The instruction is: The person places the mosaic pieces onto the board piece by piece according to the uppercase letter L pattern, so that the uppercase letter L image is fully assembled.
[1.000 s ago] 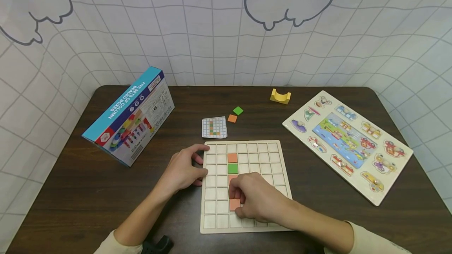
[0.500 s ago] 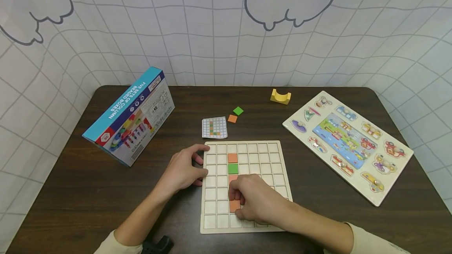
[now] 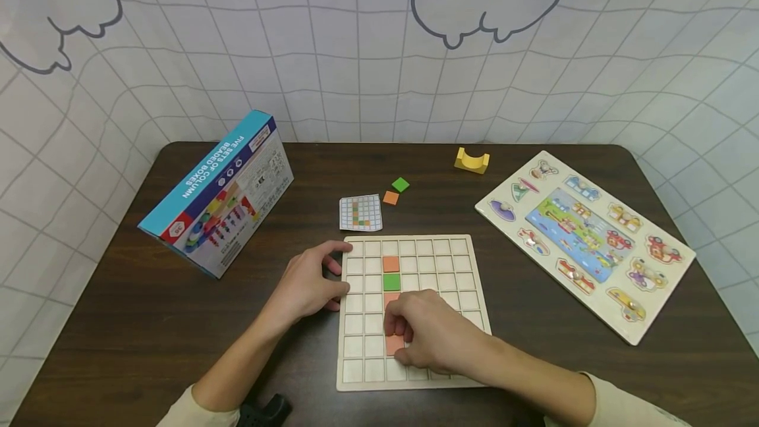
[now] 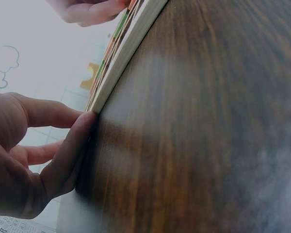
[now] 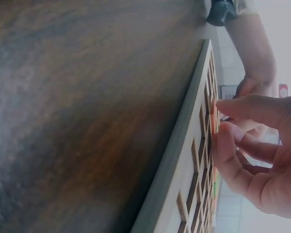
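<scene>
A square wooden grid board (image 3: 439, 375) lies on the dark table. Orange and green square tiles sit in one of its columns, including a green tile (image 3: 391, 282) and an orange tile (image 3: 391, 263) near the top. Over the lower part of that column, my right hand (image 3: 435, 331) pinches another orange tile (image 3: 394, 346) between thumb and forefinger, at the board's surface. Its palm hides some cells behind it. My left hand (image 3: 308, 282) rests at the board's left edge, thumb and forefinger touching it; in the left wrist view, the thumb (image 4: 70, 150) presses against the side.
Behind the board lie a pattern card (image 3: 360, 213), a loose orange tile (image 3: 391, 198) and a loose green tile (image 3: 400, 184). A yellow arch block (image 3: 472, 161) stands farther back. A toy box (image 3: 237, 196) is at left, a picture knob puzzle (image 3: 516, 226) at right.
The right hand stays over the same orange tile, with only slight finger shifts. The left hand keeps its place at the board's edge.
</scene>
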A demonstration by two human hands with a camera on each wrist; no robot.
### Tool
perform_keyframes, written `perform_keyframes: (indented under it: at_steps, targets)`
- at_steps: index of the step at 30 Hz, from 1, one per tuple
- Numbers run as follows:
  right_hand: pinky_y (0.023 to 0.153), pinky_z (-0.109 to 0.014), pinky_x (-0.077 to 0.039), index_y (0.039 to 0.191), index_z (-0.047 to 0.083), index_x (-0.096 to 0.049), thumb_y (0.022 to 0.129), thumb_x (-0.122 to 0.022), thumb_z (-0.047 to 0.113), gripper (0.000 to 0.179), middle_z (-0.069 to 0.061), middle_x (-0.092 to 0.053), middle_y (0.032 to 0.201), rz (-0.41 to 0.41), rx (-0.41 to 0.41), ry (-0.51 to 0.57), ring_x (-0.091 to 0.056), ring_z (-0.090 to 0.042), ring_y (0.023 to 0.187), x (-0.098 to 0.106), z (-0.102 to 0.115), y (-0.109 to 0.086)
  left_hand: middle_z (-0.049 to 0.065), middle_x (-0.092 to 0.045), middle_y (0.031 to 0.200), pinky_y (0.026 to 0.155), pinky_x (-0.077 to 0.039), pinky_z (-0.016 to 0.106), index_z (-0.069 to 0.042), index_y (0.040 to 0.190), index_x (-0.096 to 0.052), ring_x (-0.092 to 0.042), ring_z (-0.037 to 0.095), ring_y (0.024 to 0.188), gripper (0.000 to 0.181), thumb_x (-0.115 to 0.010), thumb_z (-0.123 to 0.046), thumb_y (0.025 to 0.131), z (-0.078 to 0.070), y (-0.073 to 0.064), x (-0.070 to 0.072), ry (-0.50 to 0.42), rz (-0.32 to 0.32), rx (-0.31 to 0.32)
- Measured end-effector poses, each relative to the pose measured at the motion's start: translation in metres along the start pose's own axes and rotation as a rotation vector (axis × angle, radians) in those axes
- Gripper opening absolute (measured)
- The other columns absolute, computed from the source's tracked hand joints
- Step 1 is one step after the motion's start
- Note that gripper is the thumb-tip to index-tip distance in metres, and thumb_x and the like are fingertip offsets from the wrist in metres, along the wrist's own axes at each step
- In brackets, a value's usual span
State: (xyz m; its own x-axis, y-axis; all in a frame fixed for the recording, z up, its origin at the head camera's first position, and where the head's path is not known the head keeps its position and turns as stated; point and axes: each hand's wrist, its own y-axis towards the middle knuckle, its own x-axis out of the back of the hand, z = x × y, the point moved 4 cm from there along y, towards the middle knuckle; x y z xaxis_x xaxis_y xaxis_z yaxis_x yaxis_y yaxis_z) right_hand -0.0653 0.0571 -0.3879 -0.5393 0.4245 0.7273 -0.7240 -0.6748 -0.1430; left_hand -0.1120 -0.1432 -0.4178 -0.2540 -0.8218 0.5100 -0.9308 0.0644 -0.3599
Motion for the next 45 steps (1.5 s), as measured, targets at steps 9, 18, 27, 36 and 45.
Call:
perform_keyframes:
  at_steps: [9, 18, 27, 36, 45]
  targets:
    - [0.06, -0.017, -0.049, 0.083, 0.015, -0.069, 0.074, -0.088, 0.003, 0.024, 0.005, -0.062, 0.074, 0.018, -0.024, 0.024, -0.053, 0.0, 0.066, 0.005, -0.004, 0.002, 0.016, -0.06, 0.105, 0.05, -0.063, 0.033, -0.016, 0.139, -0.063, -0.067, 0.019, 0.057, 0.064, -0.078, 0.005, 0.081, 0.0, -0.001, 0.0, -0.015, 0.001, -0.007]
    - [0.063, -0.02, -0.051, 0.085, 0.015, -0.071, 0.075, -0.088, 0.006, 0.022, 0.004, -0.065, 0.077, -0.003, -0.06, 0.037, -0.059, -0.009, 0.069, 0.014, -0.007, 0.004, 0.016, -0.06, 0.106, 0.051, -0.063, 0.033, -0.016, 0.139, -0.063, -0.067, 0.02, 0.057, 0.063, -0.079, 0.004, 0.081, 0.0, -0.001, 0.0, -0.014, 0.007, 0.001]
    - [0.061, -0.02, -0.051, 0.086, 0.015, -0.072, 0.077, -0.087, 0.006, 0.02, 0.008, -0.065, 0.077, -0.006, -0.084, 0.03, -0.057, -0.004, 0.067, 0.026, -0.014, 0.011, 0.015, -0.059, 0.105, 0.05, -0.063, 0.033, -0.017, 0.139, -0.063, -0.066, 0.02, 0.056, 0.064, -0.079, 0.004, 0.081, -0.001, -0.001, 0.0, -0.011, 0.001, -0.002]
    - [0.064, -0.022, -0.052, 0.087, 0.016, -0.074, 0.08, -0.086, 0.008, 0.016, 0.009, -0.065, 0.077, -0.042, -0.116, 0.013, -0.059, -0.006, 0.07, 0.038, -0.02, 0.019, 0.015, -0.059, 0.105, 0.05, -0.063, 0.033, -0.017, 0.139, -0.063, -0.066, 0.019, 0.056, 0.063, -0.079, 0.004, 0.082, 0.0, 0.0, 0.0, -0.007, 0.003, -0.005]
    - [0.068, -0.025, -0.052, 0.092, 0.013, -0.075, 0.081, -0.084, 0.008, 0.015, 0.006, -0.065, 0.079, -0.07, -0.16, 0.048, -0.059, -0.01, 0.075, 0.052, -0.031, 0.029, 0.015, -0.059, 0.104, 0.05, -0.063, 0.033, -0.017, 0.139, -0.063, -0.066, 0.02, 0.056, 0.064, -0.079, 0.004, 0.081, 0.001, 0.0, 0.0, -0.01, 0.004, -0.004]
